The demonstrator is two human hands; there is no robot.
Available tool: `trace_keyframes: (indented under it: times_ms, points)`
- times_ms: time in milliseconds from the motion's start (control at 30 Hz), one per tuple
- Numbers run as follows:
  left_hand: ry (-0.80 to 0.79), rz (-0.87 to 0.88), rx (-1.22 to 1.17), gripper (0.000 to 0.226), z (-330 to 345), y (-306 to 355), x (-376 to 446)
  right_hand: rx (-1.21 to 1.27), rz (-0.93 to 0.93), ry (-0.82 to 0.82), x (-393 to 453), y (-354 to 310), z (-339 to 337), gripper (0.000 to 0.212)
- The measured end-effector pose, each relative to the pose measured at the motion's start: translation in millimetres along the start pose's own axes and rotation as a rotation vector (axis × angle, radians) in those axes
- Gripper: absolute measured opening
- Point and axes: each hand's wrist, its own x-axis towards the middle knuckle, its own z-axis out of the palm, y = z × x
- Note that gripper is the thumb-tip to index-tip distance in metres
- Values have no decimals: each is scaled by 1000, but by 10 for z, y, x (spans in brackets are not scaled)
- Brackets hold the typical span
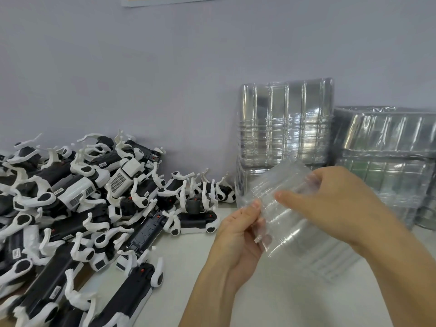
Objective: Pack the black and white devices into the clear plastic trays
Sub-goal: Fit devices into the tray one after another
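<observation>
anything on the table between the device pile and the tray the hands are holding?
Head view: nothing. Bare white table separates the device pile from the clear tray, which the left hand and right hand both grip.

Black and white devices (77, 208) lie heaped in a tangle along the tabletop's left side, against the wall. Stacks of clear ribbed trays (285, 123) stand at the back right. One tray (280, 208) is tilted, held above the tabletop.

White table (271, 303): devices (77, 208), tray stacks (285, 123)
</observation>
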Motion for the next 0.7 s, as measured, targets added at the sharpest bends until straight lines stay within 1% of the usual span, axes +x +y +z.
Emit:
trace_keyframes:
  times_ms: [67, 167, 267, 333, 367, 467, 567, 633, 700]
  points:
    - [-8, 6, 26, 14, -13, 0, 7, 58, 21, -2, 12, 17, -36, 34]
    - [-3, 11, 81, 12, -21, 11, 5, 115, 50, -20, 30, 35, -86, 28]
    - [23, -4, 108, 18, -43, 33, -5, 162, 74, -10, 52, 79, -159, 33]
    - [50, -19, 123, 19, -52, 73, -21, 179, 80, 21, 63, 114, -221, 39]
    - [72, -26, 145, 18, -62, 101, -25, 187, 79, 45, 69, 132, -253, 38]
    - [165, -67, 242, 29, -143, 209, -25, 200, 68, 115, 67, 176, -353, 30]
    - [296, -140, 330, 26, -257, 295, -37, 229, 33, 180, 50, 179, -446, 17]
    - [410, -172, 436, 21, -314, 323, -51, 241, 25, 218, 31, 187, -513, 27]
    - [514, -156, 560, 26, -356, 324, -30, 237, 37, 251, 55, 248, -594, 43]
